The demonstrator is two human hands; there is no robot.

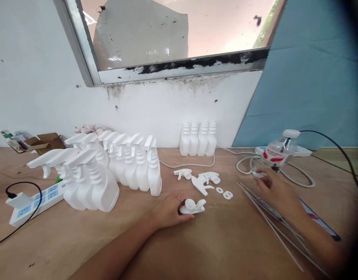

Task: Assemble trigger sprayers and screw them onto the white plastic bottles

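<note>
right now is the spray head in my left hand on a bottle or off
Off: your left hand holds the spray head by itself, close to the tabletop.

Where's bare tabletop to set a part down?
Bare tabletop shows between the left hand and the thin rods; another patch lies left of the left forearm, in front of the spray bottles. Crowded: back left, spray bottles beside the power strip; right, the right hand, clear bottle, thin rods and phone; centre, loose trigger heads.
</note>
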